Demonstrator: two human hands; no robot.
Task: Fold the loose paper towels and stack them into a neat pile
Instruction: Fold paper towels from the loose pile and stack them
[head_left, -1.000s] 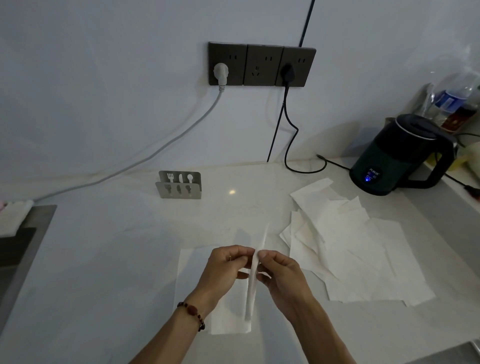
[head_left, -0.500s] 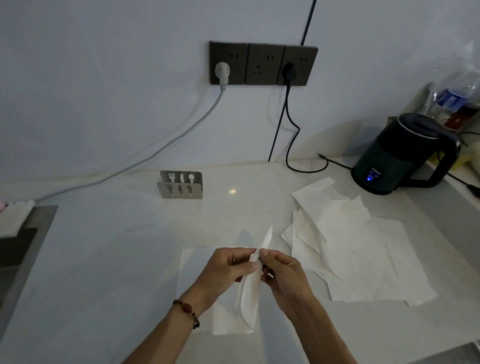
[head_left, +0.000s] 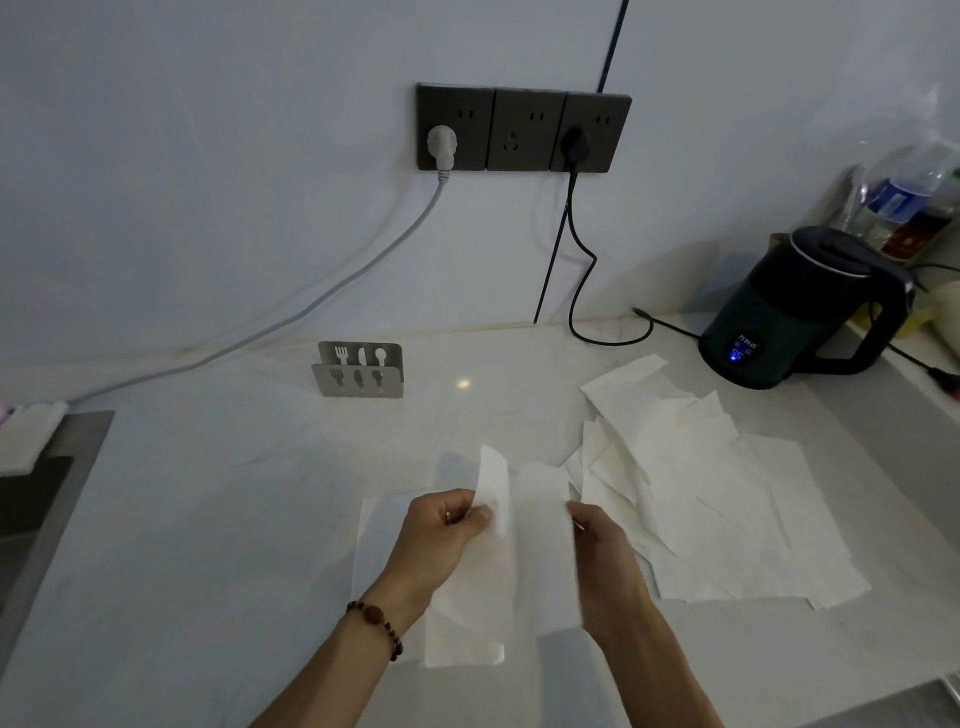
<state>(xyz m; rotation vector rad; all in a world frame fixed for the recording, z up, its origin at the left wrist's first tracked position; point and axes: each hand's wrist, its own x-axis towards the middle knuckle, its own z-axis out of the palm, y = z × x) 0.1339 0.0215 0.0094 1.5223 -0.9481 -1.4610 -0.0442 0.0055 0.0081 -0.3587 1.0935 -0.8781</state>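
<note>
gripping paper towel (head_left: 524, 525), left hand (head_left: 441, 530), right hand (head_left: 602, 545)

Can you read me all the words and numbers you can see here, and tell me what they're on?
"55" in blue lit digits: on the front of the dark kettle.
Small white characters above that number on the kettle: too small and blurred to read.
Blue label on the plastic bottle behind the kettle: blurred, cannot be read.
Fork, knife and spoon shapes, signs and not words: cut into the metal holder.
Wall sockets: no writing that shows.
</note>
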